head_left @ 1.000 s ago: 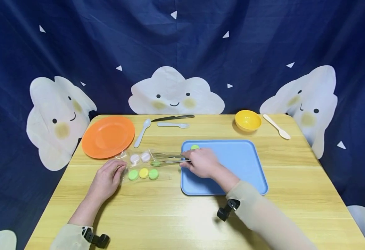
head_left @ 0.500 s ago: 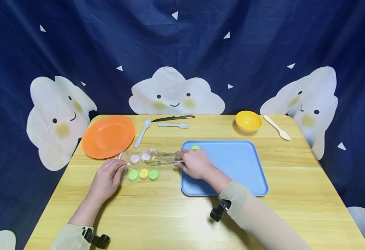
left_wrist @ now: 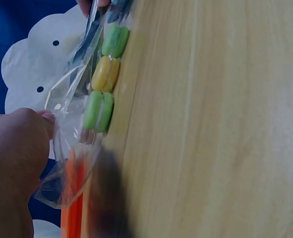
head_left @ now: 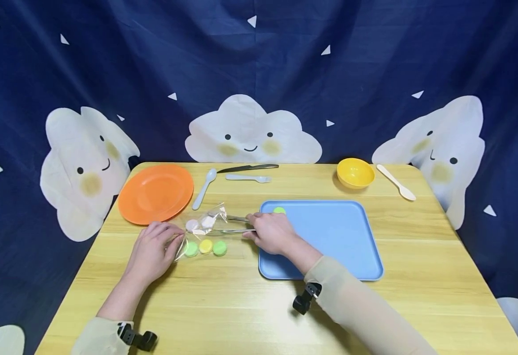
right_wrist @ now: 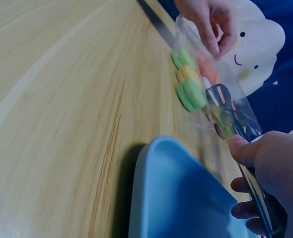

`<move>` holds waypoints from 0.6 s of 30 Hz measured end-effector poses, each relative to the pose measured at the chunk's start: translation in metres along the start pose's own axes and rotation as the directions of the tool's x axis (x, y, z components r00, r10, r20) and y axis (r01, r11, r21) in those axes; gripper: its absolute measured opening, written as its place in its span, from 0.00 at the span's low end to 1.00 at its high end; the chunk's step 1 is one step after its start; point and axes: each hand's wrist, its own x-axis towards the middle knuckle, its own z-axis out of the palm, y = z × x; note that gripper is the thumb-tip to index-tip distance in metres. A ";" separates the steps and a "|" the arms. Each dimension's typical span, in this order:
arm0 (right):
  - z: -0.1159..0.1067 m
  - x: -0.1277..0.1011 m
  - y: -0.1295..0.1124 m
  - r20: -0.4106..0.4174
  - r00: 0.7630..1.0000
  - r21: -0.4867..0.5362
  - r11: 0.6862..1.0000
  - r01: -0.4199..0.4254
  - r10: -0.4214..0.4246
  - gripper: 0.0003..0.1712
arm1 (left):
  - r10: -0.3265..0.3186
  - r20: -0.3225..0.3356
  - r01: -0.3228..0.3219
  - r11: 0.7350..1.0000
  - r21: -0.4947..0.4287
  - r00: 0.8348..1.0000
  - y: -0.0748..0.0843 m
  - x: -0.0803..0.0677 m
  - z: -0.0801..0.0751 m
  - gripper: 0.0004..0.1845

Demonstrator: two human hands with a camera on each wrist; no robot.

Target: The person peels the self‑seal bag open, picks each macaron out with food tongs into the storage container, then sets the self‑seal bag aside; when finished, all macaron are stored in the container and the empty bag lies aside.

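Observation:
In the head view my left hand pinches the edge of a clear plastic bag and holds it up. Inside the bag lie two pale macarons at the back, with a yellow macaron between two green ones in front. My right hand grips metal tongs, whose tips reach left into the bag's opening. A yellow-green patch shows by the slotted tips in the right wrist view; what they hold I cannot tell. Another green macaron sits on the blue tray, partly behind my right hand.
An orange plate stands behind my left hand. Farther back lie a pale spoon, a dark knife and a pale fork. A yellow bowl and a cream spoon are at the back right.
My right hand has moved left, pushing the tongs deeper into the bag. The bag's upper layer has lifted. A green macaron by the tong tips is now hidden in the head view.

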 end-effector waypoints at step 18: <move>0.001 0.003 -0.002 -0.016 1.000 0.020 1.000 0.019 -0.018 0.20 | -0.044 0.003 0.044 0.999 -0.005 0.999 0.003 0.001 -0.002 0.07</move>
